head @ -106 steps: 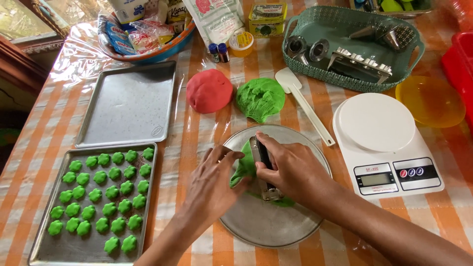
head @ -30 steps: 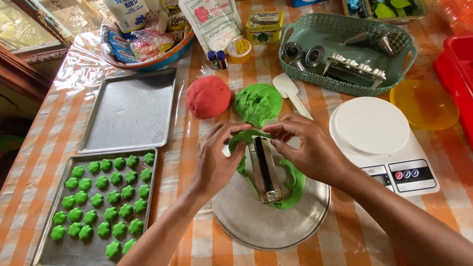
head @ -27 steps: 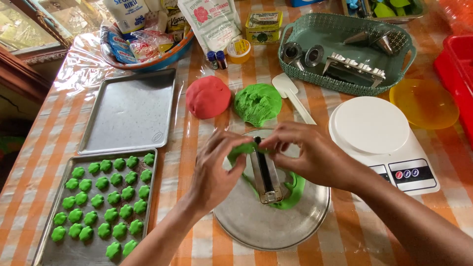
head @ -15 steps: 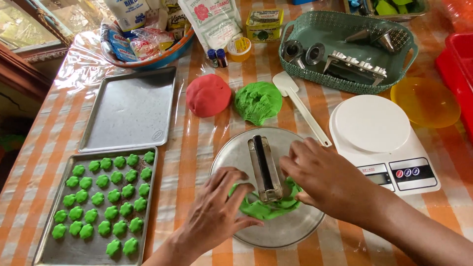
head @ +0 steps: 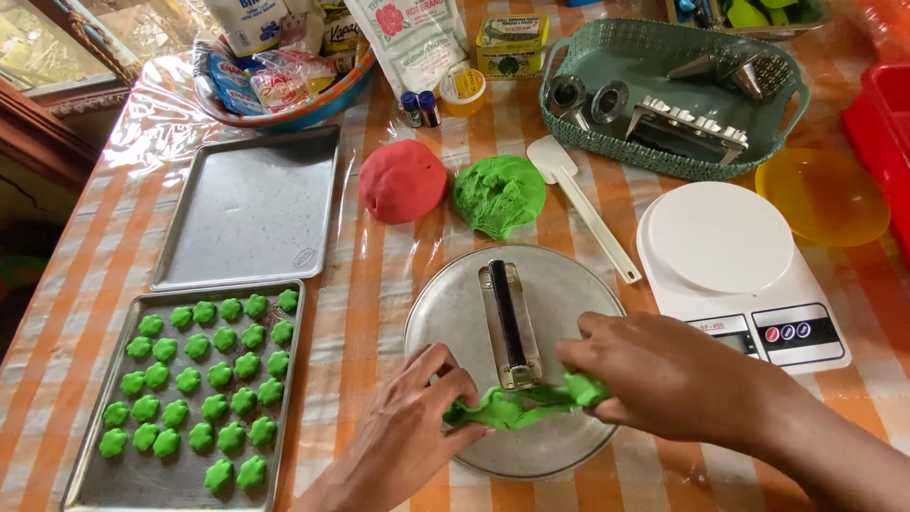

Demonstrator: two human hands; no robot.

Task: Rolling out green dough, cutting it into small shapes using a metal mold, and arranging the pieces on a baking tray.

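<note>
Head view | green dough strip [head: 517, 406] lies left-right | left hand [head: 409, 429], right hand [head: 664, 379] fingers pinch its ends

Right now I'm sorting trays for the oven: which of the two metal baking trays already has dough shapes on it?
The nearer tray, by the left hand, holds green shapes; the farther tray is bare.

Bright green soft dough strip [head: 517, 406] on a round silver metal plate [head: 445, 322]; orange-and-white checked tablecloth [head: 85, 275] (under clear plastic); red dough ball [head: 402, 180].
</note>
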